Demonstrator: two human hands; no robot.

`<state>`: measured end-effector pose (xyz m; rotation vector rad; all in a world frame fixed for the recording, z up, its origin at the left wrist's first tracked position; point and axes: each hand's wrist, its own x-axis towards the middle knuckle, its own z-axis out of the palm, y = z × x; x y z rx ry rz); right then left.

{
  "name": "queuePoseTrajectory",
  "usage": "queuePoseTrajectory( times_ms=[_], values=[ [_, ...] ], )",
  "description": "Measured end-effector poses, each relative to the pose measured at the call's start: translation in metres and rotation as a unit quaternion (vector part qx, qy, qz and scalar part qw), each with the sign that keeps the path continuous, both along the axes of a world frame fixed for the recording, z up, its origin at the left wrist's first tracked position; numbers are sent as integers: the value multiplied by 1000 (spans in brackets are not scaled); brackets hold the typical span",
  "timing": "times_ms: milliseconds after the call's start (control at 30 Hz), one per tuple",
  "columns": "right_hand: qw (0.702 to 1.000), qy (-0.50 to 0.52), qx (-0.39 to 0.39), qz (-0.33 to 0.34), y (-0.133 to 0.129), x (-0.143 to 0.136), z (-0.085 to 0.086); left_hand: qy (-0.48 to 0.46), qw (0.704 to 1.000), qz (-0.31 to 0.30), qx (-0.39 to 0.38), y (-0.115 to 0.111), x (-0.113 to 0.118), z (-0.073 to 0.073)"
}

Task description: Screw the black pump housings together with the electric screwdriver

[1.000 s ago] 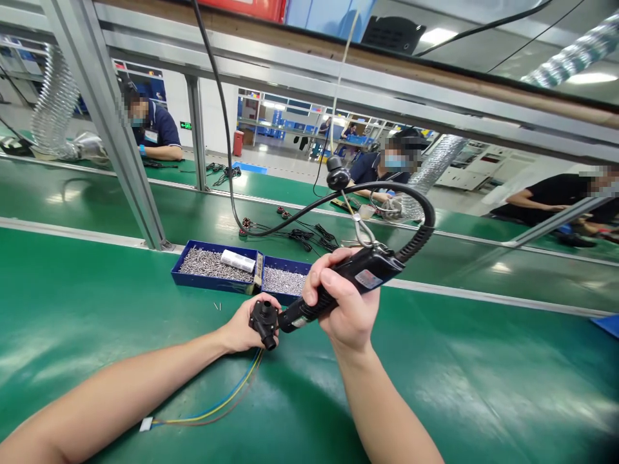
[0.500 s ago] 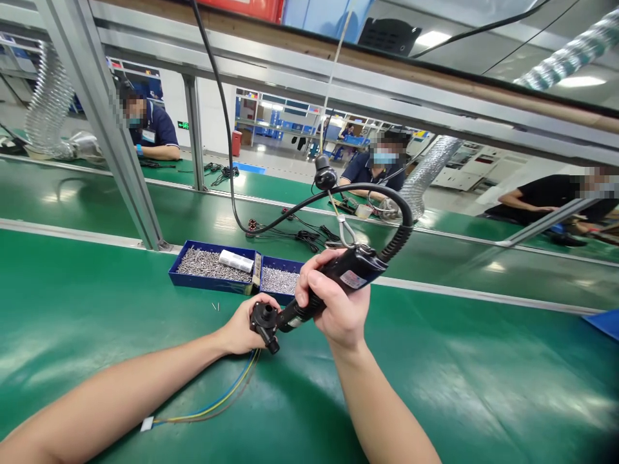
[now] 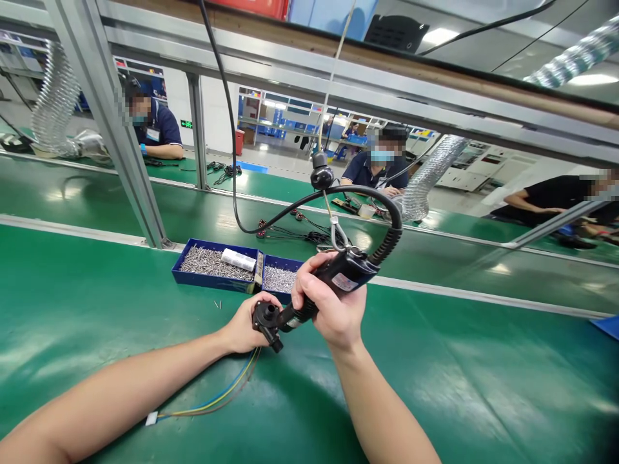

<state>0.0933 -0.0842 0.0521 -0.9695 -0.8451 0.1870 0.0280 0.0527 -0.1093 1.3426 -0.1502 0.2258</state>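
My left hand point(image 3: 245, 325) grips a small black pump-like part point(image 3: 267, 314) with a round port on top and a spout toward the lower right. Blue, yellow and brown wires point(image 3: 222, 398) run from it to a white connector point(image 3: 151, 418) on the green mat. Wrapped round a black corded power screwdriver point(image 3: 344, 274), my right hand point(image 3: 336, 309) holds it slanted, its lower end against or very near the part's right side. The exact contact is hidden. A cable and a hanging cord join the tool's top end.
Behind my hands are a blue tray of long screws point(image 3: 213, 281) with a white tube point(image 3: 238, 260) and a tray of small screws point(image 3: 279, 279). Two loose pins point(image 3: 218, 305) lie nearby. A metal post point(image 3: 113, 129) rises at left. People sit across the bench.
The tool and my right hand have shifted slightly left, and the tool's upper end sits a little lower. Both hands keep their holds. The whole view has shifted slightly.
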Motion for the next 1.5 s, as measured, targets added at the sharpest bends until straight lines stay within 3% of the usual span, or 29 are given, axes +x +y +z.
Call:
queuePoseTrajectory(
  times_ms=[433,900,1033,1133,1233,1367,1500],
  values=[
    [1000,9,-8,-1,-2,1,0,-5,999,27,31,-4,-3,1],
    [999,15,-50,-17,-3,9,-3,-2,1000,-1,5,-6,-1,1],
    [997,0,-57,-48,-7,13,-1,33,998,-3,-54,-4,2,4],
    [993,-12,-73,-90,-7,21,0,94,980,-20,-172,-6,0,9],
    [982,-10,-148,-112,-4,35,-4,135,948,-71,-281,-9,-5,15],
    [961,6,-264,-87,1,64,-21,143,926,-116,-330,-11,-8,18],
    [958,33,-271,-91,-1,94,-36,159,912,-128,-354,-10,-5,16]
  ],
)
